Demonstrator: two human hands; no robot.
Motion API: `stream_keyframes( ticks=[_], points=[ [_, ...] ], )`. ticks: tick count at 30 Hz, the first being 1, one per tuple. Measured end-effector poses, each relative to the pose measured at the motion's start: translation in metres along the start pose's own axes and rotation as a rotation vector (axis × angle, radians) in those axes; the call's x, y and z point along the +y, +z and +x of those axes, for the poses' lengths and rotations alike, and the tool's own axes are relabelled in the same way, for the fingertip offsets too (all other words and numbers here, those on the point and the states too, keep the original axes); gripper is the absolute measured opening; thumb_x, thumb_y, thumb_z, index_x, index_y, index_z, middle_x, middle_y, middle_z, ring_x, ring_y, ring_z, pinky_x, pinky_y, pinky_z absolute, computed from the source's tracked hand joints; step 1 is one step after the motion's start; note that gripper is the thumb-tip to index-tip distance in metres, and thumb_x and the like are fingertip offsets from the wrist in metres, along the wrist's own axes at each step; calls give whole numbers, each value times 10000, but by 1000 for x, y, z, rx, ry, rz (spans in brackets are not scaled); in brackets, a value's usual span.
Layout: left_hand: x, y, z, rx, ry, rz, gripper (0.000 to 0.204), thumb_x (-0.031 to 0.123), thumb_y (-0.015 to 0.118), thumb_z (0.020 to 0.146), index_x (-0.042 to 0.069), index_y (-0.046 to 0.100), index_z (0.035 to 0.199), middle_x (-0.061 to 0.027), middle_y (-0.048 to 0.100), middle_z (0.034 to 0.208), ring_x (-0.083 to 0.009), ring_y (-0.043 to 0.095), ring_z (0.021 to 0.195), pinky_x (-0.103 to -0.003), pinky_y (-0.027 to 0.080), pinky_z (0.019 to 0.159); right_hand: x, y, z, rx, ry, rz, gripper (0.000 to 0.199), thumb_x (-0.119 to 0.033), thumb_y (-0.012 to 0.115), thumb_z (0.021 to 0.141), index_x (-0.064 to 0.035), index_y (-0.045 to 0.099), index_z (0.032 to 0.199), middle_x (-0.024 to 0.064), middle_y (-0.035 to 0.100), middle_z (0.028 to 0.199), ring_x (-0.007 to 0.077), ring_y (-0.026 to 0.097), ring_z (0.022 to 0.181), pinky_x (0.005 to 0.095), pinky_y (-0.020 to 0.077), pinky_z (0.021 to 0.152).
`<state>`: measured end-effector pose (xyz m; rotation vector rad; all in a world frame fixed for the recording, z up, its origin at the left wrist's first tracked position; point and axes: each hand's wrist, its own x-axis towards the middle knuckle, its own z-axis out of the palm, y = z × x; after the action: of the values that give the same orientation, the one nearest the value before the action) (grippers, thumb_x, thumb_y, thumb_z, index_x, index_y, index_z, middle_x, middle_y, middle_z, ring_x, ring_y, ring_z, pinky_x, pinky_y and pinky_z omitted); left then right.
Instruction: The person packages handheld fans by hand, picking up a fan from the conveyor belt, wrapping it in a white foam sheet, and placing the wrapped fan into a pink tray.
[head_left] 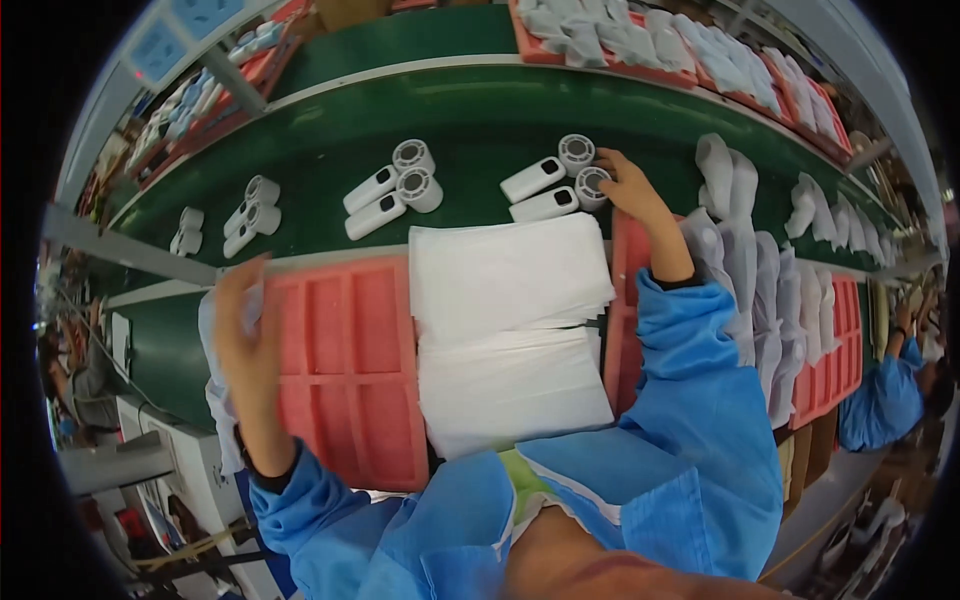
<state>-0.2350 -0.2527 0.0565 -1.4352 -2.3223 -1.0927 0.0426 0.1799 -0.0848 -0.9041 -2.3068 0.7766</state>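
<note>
My right hand (pixel 628 188) reaches over a green conveyor belt. Its fingers are apart and meet the round vented heads of a pair of white handheld devices (pixel 545 204), which look like small blowers or hair dryers. I cannot see a firm grip. My left hand (pixel 245 325), blurred by motion, is raised at the outer edge of the left pink tray (pixel 340 340) with fingers stretched out. White wrapped pieces (pixel 212 345) show beside and behind it. In front of me, between the trays, lie two stacks of white bags or sheets (pixel 510 275).
More white devices (pixel 395 190) lie in pairs along the green belt (pixel 310 150). Wrapped devices (pixel 735 190) stand on the belt's right side and in a pink tray (pixel 845 310). Filled trays (pixel 690 75) line a shelf beyond. A co-worker's blue sleeve (pixel 885 395) is at far right.
</note>
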Motion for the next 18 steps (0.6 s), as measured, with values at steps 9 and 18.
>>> stream_keyframes(
  ticks=[9,18],
  points=[
    [147,211,20,-465,272,-277,272,194,740,786,66,609,987,-102,565,927,-286,611,854,-385,508,691,-26,-9,-8,-361,7,78,749,-69,687,637,37,447,1338,190,607,1188,263,598,1079,328,466,920],
    [126,252,7,-261,367,-198,163,181,737,800,87,624,869,-74,572,817,-253,593,725,-348,474,612,-71,-10,-6,-193,237,399,597,-114,754,580,-4,577,1140,115,625,1016,227,610,927,314,479,817]
  ],
)
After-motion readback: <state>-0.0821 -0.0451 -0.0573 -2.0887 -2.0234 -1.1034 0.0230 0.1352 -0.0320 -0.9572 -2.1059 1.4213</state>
